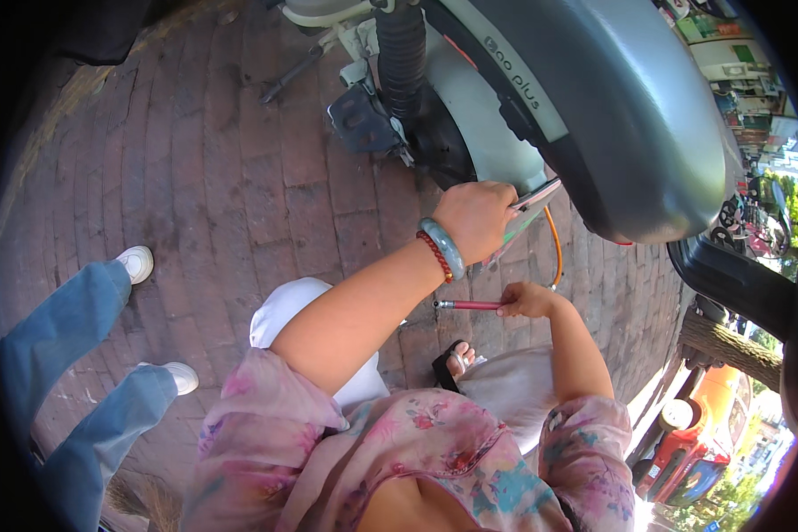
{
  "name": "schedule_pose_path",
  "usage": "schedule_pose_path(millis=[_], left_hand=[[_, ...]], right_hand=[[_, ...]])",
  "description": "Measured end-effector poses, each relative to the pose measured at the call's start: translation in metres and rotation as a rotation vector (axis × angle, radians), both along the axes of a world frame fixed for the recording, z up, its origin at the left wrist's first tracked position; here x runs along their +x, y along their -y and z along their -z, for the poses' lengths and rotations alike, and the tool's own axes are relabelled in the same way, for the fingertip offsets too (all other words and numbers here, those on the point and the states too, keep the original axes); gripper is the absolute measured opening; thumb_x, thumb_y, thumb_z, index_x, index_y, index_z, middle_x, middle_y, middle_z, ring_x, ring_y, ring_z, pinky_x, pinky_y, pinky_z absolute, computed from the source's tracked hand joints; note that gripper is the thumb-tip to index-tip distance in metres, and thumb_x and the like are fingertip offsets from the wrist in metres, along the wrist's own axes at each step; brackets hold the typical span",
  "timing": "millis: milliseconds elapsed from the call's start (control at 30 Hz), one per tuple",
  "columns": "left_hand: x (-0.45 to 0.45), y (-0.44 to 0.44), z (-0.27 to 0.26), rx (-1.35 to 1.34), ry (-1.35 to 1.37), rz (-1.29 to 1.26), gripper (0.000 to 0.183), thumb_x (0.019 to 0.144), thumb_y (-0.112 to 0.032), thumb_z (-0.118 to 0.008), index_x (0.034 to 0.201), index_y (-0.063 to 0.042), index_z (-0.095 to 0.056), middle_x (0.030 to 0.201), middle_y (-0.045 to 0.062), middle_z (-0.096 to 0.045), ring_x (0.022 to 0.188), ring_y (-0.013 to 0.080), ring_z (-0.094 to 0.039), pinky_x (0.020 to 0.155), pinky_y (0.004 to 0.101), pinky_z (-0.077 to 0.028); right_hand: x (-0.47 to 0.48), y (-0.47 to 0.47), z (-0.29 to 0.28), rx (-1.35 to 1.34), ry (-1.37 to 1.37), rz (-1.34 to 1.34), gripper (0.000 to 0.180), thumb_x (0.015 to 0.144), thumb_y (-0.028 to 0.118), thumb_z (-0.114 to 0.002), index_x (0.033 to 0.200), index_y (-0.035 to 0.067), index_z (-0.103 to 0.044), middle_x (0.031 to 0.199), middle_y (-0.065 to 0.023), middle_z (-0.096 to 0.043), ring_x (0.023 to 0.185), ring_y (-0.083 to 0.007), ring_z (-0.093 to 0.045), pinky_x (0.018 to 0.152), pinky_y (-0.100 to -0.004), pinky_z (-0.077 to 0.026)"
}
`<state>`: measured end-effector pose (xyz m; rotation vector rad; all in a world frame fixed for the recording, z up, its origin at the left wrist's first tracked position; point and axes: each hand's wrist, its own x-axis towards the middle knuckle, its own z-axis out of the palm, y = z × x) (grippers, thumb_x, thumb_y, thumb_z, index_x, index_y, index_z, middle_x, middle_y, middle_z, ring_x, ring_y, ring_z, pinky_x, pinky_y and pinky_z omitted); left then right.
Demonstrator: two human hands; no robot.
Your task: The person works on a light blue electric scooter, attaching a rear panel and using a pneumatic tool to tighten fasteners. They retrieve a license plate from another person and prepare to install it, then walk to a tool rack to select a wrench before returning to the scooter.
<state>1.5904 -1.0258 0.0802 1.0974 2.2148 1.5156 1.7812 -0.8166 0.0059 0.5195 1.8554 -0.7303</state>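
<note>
My left hand (475,219), with a jade-like bangle and a red bead bracelet at the wrist, grips the edge of a thin plate (535,199) at the rear of a grey electric scooter (612,120). Lower down, my right hand (531,299) holds a red rod-like tool (475,305) with a metal end pointing left. An orange hose (557,246) runs from beside my right hand up behind the plate; whether it joins the tool is hidden. The scooter's rear wheel (442,149) is partly visible under its pale fender (499,133).
Brick paving (253,219) lies underfoot. A person in blue jeans (73,319) and white shoes stands at left. The scooter's kickstand (292,74) and black shock-absorber cover (400,60) are at upper centre. A tree trunk (731,349) and a red-orange vehicle (695,442) appear at right.
</note>
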Motion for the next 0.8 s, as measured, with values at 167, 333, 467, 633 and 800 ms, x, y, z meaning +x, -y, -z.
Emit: schedule_pose_path(millis=[167, 333, 467, 633, 800], left_hand=[[-0.008, 0.005, 0.007, 0.033, 0.031, 0.064, 0.024, 0.082, -0.025, -0.064, 0.094, -0.005, -0.065, 0.085, 0.012, -0.066, 0.079, 0.0294, -0.063, 0.069, 0.0393, -0.05], [-0.023, 0.016, 0.022, 0.01, 0.112, 0.139, 0.055, 0.069, -0.045, -0.073, 0.107, -0.007, -0.063, 0.097, 0.01, -0.066, 0.085, 0.025, -0.064, 0.077, 0.0365, -0.05], [-0.03, 0.018, 0.029, -0.013, 0.113, 0.208, 0.067, 0.063, -0.051, -0.077, 0.111, -0.007, -0.062, 0.101, 0.01, -0.065, 0.088, 0.0241, -0.064, 0.08, 0.036, -0.049], [-0.043, 0.022, 0.028, 0.078, 0.126, 0.262, 0.065, 0.063, -0.049, -0.078, 0.11, -0.007, -0.062, 0.099, 0.009, -0.065, 0.085, 0.0223, -0.064, 0.078, 0.0346, -0.049], [-0.057, 0.036, 0.017, 0.093, 0.1, 0.173, 0.053, 0.067, -0.039, -0.078, 0.107, -0.007, -0.064, 0.096, 0.008, -0.066, 0.081, 0.0193, -0.064, 0.072, 0.0305, -0.051]], right_hand=[[-0.01, 0.006, 0.001, 0.018, -0.034, -0.014, 0.041, 0.074, 0.039, -0.076, 0.093, 0.004, -0.065, 0.079, -0.0075, -0.066, 0.073, -0.0188, -0.063, 0.067, -0.0331, -0.049], [-0.019, 0.015, 0.001, 0.006, -0.065, -0.032, 0.039, 0.076, 0.037, -0.075, 0.093, 0.003, -0.065, 0.081, -0.0088, -0.067, 0.078, -0.0209, -0.063, 0.07, -0.034, -0.048], [-0.022, 0.021, 0.001, 0.034, -0.049, -0.023, 0.038, 0.076, 0.036, -0.074, 0.095, 0.003, -0.065, 0.084, -0.0098, -0.067, 0.082, -0.0233, -0.063, 0.073, -0.0346, -0.048], [-0.023, 0.024, -0.003, 0.06, -0.027, -0.021, 0.037, 0.077, 0.034, -0.074, 0.096, 0.004, -0.064, 0.087, -0.0104, -0.067, 0.085, -0.0241, -0.062, 0.075, -0.0347, -0.047], [-0.023, 0.021, -0.013, 0.067, -0.05, 0.019, 0.038, 0.076, 0.034, -0.074, 0.097, 0.004, -0.064, 0.091, -0.0111, -0.067, 0.087, -0.0247, -0.062, 0.076, -0.0349, -0.047]])
